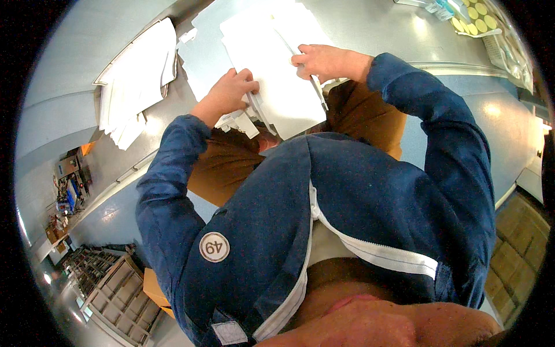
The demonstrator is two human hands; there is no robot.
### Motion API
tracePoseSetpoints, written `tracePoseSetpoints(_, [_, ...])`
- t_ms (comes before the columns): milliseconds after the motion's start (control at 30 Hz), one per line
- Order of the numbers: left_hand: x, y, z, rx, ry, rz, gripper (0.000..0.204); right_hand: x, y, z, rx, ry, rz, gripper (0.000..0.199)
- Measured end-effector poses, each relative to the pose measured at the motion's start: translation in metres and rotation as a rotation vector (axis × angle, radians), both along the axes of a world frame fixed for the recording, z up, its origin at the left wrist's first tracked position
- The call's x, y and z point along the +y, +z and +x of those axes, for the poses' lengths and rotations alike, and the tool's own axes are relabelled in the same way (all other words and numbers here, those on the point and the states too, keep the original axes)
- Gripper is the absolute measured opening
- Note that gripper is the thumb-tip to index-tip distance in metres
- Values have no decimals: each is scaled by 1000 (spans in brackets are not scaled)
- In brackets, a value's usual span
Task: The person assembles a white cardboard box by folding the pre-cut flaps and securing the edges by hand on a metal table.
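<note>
A bright white sheet (283, 87), which looks like flat card with raised, folded long edges, lies on more white sheets in front of me. My left hand (234, 89) is closed, its fingers curled over the sheet's left folded edge. Closed as well, my right hand (324, 62) grips the right folded edge with bent fingers. Glare washes out much of the surface, so its finer creases cannot be made out. The near end of the card reaches over the table edge, above my lap.
A pile of white sheets (136, 84) lies to the left on the metal table (381, 29). At the far right sit yellow round pieces (477, 17) beside a clear plastic bag (511, 58). Racks (115, 289) and an orange-brown box (156, 289) stand behind on the left.
</note>
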State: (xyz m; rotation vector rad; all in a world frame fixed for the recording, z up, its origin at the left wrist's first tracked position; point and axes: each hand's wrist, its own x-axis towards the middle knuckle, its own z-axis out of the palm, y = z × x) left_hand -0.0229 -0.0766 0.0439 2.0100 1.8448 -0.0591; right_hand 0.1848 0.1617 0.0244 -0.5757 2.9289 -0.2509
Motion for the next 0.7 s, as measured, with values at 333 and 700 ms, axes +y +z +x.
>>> tracePoseSetpoints(333, [48, -10, -66, 375, -28, 37, 21, 21, -1, -80, 63, -115, 262, 6])
tracePoseSetpoints(700, [3, -15, -47, 41, 119, -65, 71, 20, -19, -48, 65, 6, -49, 40])
